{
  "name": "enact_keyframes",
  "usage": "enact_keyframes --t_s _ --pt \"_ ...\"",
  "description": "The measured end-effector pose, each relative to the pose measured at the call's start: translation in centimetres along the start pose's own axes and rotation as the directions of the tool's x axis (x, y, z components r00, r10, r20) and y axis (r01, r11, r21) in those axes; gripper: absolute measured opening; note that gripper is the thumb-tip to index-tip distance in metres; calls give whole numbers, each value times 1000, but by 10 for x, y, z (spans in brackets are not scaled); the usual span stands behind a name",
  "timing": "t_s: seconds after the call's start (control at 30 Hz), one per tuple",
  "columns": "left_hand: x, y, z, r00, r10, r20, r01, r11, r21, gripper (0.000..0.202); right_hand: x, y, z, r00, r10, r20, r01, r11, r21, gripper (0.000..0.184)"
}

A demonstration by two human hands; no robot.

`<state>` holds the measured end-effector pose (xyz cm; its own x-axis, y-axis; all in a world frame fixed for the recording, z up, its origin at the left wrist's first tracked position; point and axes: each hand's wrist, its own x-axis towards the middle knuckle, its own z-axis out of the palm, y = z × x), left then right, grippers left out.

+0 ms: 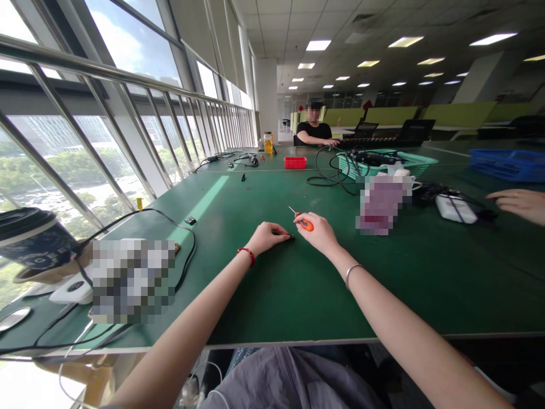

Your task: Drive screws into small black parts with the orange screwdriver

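Near the middle of the green table (264, 295), my left hand (269, 237) pinches a small black part (292, 237) close to the tabletop. The part is too small and too covered by fingers to name. My right hand (318, 232) is closed around the orange handle of a screwdriver (305, 224), just right of the part. Its thin metal shaft points up and to the left, away from the part.
A cup (36, 233) and a white power strip (74, 289) with cables stand at left. Ahead are a red tray (295, 163) and a green basket (415, 165) of cables. Another person's hand (522, 204) reaches in at right, near a white adapter (455, 209). Someone (314, 130) sits opposite.
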<state>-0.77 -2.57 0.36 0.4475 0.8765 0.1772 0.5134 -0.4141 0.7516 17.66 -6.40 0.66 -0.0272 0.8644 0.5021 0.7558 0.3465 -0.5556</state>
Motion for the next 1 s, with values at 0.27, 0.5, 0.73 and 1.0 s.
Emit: enact_keyframes --t_s 0.27,0.5,0.73,1.0 --pt "4 -3 15 999 44 -17 -46 997 -67 25 3 8 3 986 38 164 -28 997 -66 14" --pt "0 0 12 996 82 -38 -82 997 9 19 3 10 3 977 -8 215 21 998 -60 19" --pt "-4 11 12 993 103 -61 -93 985 143 15 4 10 3 980 -18 199 29 998 -53 16" --pt "-6 17 13 990 114 -78 -95 972 213 13 4 14 2 978 -35 205 46 998 -49 17"
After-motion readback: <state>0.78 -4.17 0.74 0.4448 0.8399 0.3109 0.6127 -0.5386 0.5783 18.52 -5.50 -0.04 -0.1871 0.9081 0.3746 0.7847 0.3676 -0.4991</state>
